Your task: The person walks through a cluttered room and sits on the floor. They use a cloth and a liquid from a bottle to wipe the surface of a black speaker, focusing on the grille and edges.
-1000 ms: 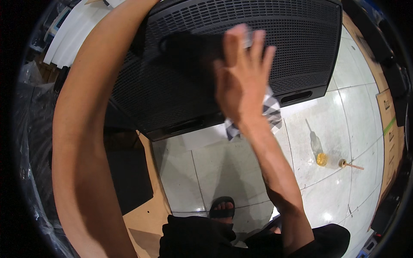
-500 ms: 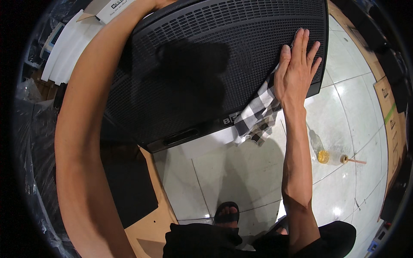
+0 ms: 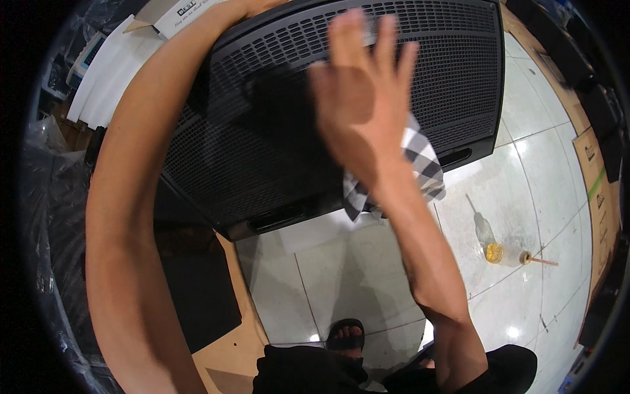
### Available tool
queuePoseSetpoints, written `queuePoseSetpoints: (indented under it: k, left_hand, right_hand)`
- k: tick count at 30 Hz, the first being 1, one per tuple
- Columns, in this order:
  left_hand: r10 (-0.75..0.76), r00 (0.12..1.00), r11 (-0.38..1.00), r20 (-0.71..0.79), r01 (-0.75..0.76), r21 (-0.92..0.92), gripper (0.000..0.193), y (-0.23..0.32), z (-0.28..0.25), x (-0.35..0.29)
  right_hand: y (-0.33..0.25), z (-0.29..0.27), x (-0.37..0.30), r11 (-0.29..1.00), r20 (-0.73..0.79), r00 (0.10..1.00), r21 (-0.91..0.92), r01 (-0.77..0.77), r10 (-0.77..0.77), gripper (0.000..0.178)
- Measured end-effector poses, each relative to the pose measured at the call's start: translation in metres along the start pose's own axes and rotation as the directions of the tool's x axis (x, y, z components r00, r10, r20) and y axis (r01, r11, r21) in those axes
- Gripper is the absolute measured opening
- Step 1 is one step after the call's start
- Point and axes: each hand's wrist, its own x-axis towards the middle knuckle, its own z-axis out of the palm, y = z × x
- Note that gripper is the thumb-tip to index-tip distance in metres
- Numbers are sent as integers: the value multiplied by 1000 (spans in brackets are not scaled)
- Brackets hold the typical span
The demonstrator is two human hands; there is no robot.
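step in hand looks like a wiping pass: r hand [image 3: 367,108], around 1 o'clock & motion-blurred, is over the black speaker's grille [image 3: 453,79], fingers spread wide, w/ a b&w checked cloth [image 3: 423,157] under the palm & wrist; can't tell if any of it is pinched. l hand [image 3: 259,5], btwn 11 & 12 o'clock, is at the speaker's far edge, mostly cut off, so can't tell its grip. speaker fills 12 o'clock, front face up. next move prob calls for cloth kept flat under the palm w/ even pressure, & the far edge steadied. surface: pale glossy floor tiles [image 3: 348,262] w/ dark joints; clear bottle [image 3: 508,255], yellow at one end, btwn 3 & 4 o'clock, w/ thin stick [image 3: 543,262] at its other end. room: brown cartons [image 3: 594,203] at 3, white box [image 3: 187,20] at 11, black panel [image 3: 200,289] near 8, sandalled foot [image 3: 346,336] at 6.
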Motion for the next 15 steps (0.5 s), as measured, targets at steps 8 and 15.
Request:
queuePoseSetpoints:
  k: [8,15]
  left_hand:
    - [92,992,996,-82,-91,25,48,-21,2,0]
    - [90,993,996,-81,-90,3,46,-24,10,24]
  right_hand:
    - [48,-5,-1,975,-106,981,-138,-174,160,54]
    - [12,-3,-9,999,8,999,10,40,-40,52]
